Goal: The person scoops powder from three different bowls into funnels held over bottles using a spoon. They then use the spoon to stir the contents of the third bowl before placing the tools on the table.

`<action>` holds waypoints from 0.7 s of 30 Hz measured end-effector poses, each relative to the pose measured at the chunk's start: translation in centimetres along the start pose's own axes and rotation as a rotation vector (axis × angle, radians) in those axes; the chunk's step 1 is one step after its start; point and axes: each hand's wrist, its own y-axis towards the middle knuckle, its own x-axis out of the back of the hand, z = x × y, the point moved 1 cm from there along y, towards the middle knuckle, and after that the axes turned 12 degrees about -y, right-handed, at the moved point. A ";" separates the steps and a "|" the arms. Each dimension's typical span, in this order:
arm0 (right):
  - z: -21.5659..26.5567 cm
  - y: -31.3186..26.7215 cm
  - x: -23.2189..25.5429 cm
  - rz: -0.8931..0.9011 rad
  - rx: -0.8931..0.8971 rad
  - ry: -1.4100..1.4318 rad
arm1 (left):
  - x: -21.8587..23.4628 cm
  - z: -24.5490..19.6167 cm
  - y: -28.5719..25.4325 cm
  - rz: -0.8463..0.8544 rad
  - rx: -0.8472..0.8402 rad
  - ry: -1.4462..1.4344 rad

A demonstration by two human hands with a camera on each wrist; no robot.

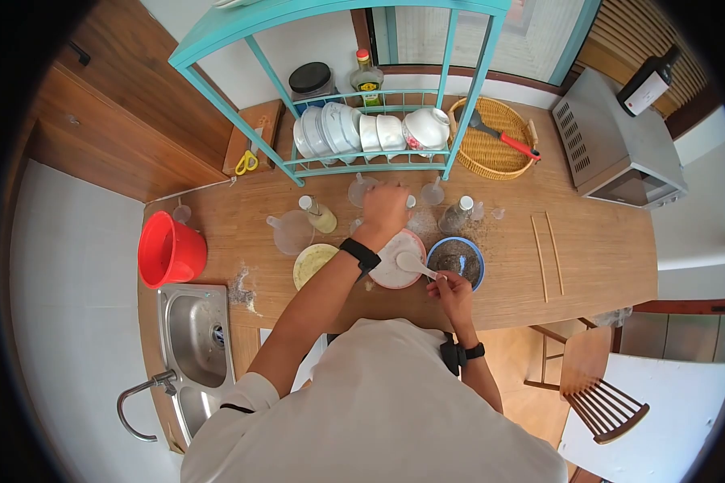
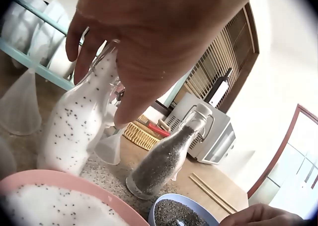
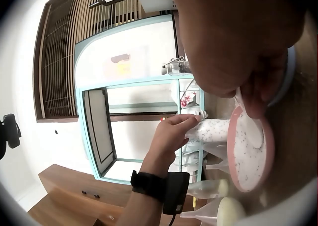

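My left hand reaches past the pink bowl and grips the top of a glass bottle of white grains flecked with black. In the left wrist view the fingers of that hand curl round the bottle's neck. The pink bowl holds the same speckled white grains. My right hand pinches the handle of a white spoon, whose bowl lies over the pink bowl. A blue bowl of dark seeds sits right of it, near my right hand.
A swing-top bottle of dark seeds stands behind the blue bowl. Plastic funnels, a yellow bowl and a bottle of yellow liquid are to the left. Also here: a teal dish rack, wicker basket, chopsticks, red bucket, sink.
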 end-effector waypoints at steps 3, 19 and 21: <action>0.1 0.3 0.1 -0.002 0.008 -0.022 | -0.1 -0.1 0.0 -0.012 -0.017 0.056; -0.2 0.7 -0.4 0.010 -0.010 -0.037 | -0.8 0.0 -1.9 -0.457 -0.206 -0.598; -0.2 0.7 -0.3 0.009 -0.009 -0.036 | -1.3 0.1 -2.4 -0.474 -0.189 -0.636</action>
